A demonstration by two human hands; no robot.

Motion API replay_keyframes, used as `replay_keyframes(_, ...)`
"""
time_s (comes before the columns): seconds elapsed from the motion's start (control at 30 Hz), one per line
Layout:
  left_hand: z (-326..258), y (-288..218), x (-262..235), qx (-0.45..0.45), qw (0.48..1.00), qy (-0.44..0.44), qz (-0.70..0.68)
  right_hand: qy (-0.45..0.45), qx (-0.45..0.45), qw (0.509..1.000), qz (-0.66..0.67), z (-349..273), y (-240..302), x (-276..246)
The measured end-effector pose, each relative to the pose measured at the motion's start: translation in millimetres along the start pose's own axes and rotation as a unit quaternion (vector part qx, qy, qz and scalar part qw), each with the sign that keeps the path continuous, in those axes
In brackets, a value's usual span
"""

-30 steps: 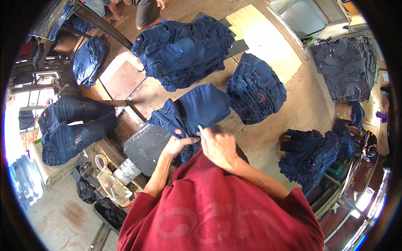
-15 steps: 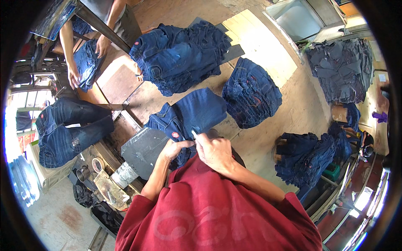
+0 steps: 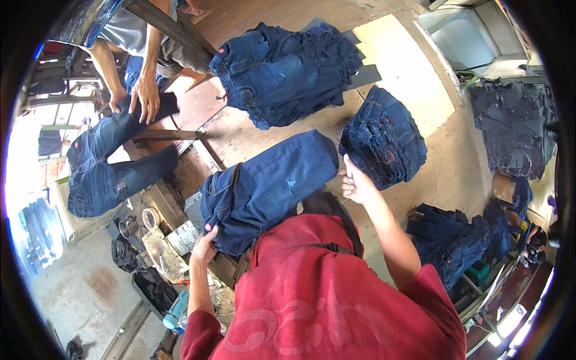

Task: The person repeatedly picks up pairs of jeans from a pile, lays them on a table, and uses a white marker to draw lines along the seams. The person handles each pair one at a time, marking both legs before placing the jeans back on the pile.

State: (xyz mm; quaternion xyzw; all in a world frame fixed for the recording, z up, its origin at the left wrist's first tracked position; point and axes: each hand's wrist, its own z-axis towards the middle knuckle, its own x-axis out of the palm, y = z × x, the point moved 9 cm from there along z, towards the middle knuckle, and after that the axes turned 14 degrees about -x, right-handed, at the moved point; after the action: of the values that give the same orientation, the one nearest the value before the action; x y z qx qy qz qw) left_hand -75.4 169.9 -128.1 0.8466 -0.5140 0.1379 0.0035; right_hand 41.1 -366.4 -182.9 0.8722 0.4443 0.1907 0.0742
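A pair of dark blue jeans (image 3: 270, 180) lies folded in front of me, waistband to the left and a pale worn patch facing up. My left hand (image 3: 204, 246) pinches the waistband corner by a small red tag. My right hand (image 3: 360, 183) is raised just off the leg end, fingers curled; what they hold is too small to make out. Close beyond it sits a folded stack of jeans (image 3: 384, 138). A larger jeans pile (image 3: 282, 72) lies further back on the wooden table (image 3: 240, 138).
At the far left, another person's hands (image 3: 144, 99) hold the leg of other jeans (image 3: 120, 162). More jeans (image 3: 456, 237) are heaped at the right, below dark grey cloth pieces (image 3: 513, 126). Tape rolls (image 3: 150, 218) sit on the lower-left bench.
The jeans are now spread longer, the patch showing. My left hand went down-left along the waistband, my right hand up-right off them. The other person's hands moved to the jeans at left.
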Motion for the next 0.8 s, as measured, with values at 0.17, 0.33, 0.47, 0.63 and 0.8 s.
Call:
replay_keyframes(0.17,-15,28,21,-0.075,0.979,0.130,0.138,-0.071,-0.185,0.980,0.006,70,77,-18)
replay_keyframes(0.33,34,0,154,0.007,0.970,0.155,0.188,-0.086,-0.322,0.943,0.020,94,205,-34)
replay_keyframes(0.47,43,-32,202,0.075,0.973,0.193,0.104,-0.071,-0.361,0.930,0.011,71,249,-44)
replay_keyframes(0.63,5,-87,78,0.192,0.980,0.050,-0.010,0.021,-0.307,0.951,0.002,41,193,-19)
replay_keyframes(0.8,-47,-111,-38,0.195,0.971,-0.119,0.070,0.135,-0.202,0.967,-0.080,30,88,37)
